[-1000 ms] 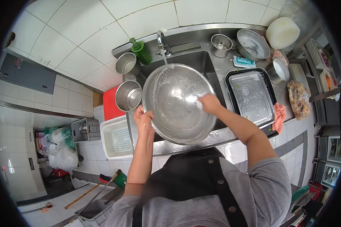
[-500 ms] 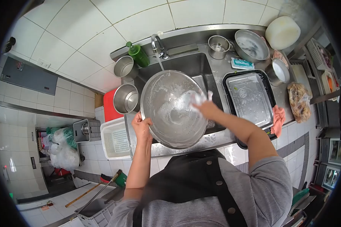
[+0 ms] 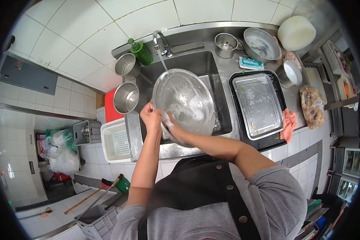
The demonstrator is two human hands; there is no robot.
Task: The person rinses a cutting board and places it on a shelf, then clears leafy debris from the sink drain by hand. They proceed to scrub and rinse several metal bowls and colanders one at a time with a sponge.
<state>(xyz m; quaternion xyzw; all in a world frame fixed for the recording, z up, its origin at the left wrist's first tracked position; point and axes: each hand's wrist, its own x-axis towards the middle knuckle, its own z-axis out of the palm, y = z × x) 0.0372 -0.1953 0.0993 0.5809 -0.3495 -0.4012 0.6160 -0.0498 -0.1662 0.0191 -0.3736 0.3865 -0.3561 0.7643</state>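
A large metal bowl (image 3: 188, 105), wet and streaked with suds, is tilted over the steel sink (image 3: 224, 104). My left hand (image 3: 151, 119) is closed on the bowl's left rim. Close beside it, my right hand (image 3: 175, 130) is at the lower left of the bowl, its fingers partly hidden around a whitish cloth or suds that I cannot make out clearly. Water runs from the faucet (image 3: 160, 38) down to the bowl's upper edge.
Two metal pots (image 3: 126, 98) and a green bottle (image 3: 141, 52) stand left of the sink. On the right are a metal tray (image 3: 258, 104), a blue brush (image 3: 251, 63), a pink cloth (image 3: 288, 125) and several metal vessels. A white basket (image 3: 115, 140) sits lower left.
My right hand has moved from the bowl's right side across to its lower left rim, near my left hand. The bowl is tilted more, and the whole view has shifted slightly.
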